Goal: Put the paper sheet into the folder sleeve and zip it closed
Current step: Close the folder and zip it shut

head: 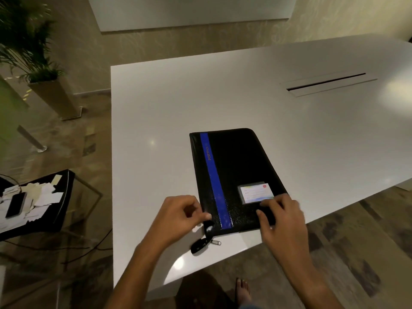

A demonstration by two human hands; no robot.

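Head view: closed black folder (236,175) lies mid-frame on the white desk (156,108), left hand (178,216) fingers pinching its lower-left corner, right hand (284,221) fingers bent onto its lower-right corner, grasp impossible to tell.

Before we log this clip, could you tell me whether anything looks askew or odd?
The black folder lies skewed to the table edge; a black fob with a metal clip lies by its near corner.
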